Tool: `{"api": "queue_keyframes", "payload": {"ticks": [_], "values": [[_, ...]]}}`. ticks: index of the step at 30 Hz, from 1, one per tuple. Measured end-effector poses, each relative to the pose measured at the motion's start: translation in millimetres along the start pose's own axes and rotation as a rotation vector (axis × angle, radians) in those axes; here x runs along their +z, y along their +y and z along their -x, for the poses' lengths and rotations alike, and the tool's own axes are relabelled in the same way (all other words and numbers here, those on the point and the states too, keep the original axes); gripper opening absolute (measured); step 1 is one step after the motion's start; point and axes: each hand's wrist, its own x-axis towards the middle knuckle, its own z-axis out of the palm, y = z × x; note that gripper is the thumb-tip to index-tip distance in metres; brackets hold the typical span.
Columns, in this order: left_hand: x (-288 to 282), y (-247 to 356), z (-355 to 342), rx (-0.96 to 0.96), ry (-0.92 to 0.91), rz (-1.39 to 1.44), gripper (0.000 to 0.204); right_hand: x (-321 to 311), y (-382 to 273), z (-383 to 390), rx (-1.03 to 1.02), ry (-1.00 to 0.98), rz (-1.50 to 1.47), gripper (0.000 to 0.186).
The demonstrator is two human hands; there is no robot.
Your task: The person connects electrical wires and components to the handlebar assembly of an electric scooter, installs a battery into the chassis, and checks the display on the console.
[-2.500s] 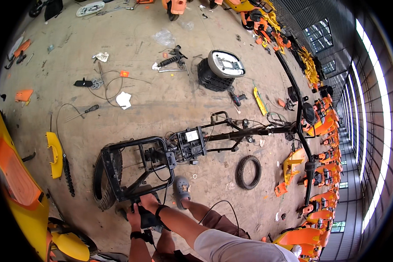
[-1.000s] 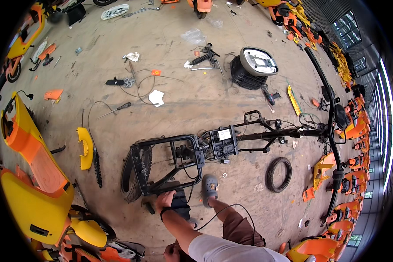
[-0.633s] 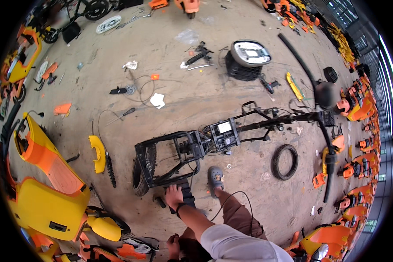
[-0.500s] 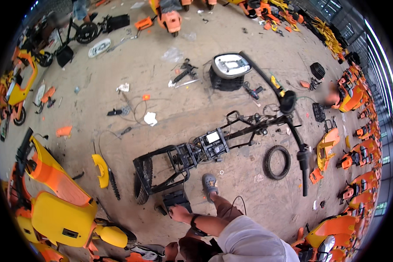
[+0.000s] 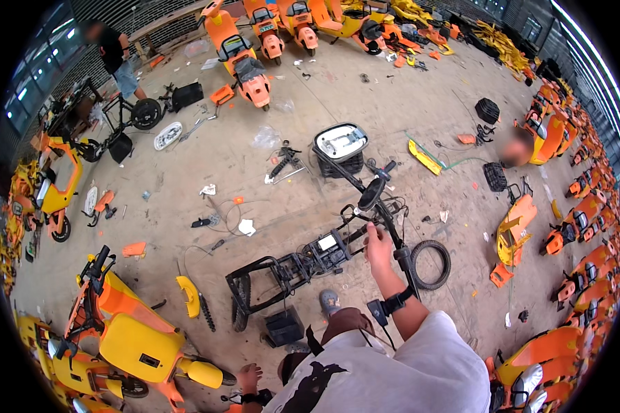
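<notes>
A stripped black scooter frame (image 5: 275, 272) with an exposed boxy unit (image 5: 329, 246) in its middle lies across the floor before me. My right hand (image 5: 377, 249) reaches over its front end, fingers partly spread, beside the long black handlebar (image 5: 401, 258); whether it touches the tubes I cannot make out. Low at my side, my left hand (image 5: 249, 377) hangs with its fingers apart, holding nothing, near a yellow scooter's wheel. A black box (image 5: 284, 326) rests on the floor beside the frame's rear.
A loose tyre (image 5: 430, 265) lies right of the handlebar. Beyond the frame, a black crate (image 5: 341, 165) carries a white-grey tray (image 5: 340, 142). A yellow-orange scooter (image 5: 141, 337) stands at left, and rows of scooters line the right. Another person (image 5: 114, 58) stands far left.
My right hand has left the black box and moved up and right to the frame's front. My body has risen, and the view has shifted, showing more of the far scooters.
</notes>
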Motion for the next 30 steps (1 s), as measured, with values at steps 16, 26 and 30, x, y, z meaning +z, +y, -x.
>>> {"api": "queue_keyframes", "payload": {"ticks": [16, 26, 30], "values": [[-2.0, -70.3, -13.5, 0.097, -0.342, 0.065, 0.028, 20.7, 25.4, -63.0, 0.141, -0.127, 0.030, 0.035], [26.7, 10.3, 23.5, 0.059, -0.088, -0.096, 0.029, 22.1, 95.9, -98.2, 0.027, 0.079, -0.150, 0.021], [32.7, 25.4, 54.0, 0.110, -0.087, -0.232, 0.027, 2.1, 91.4, -88.0, 0.138, 0.057, -0.159, 0.020]]}}
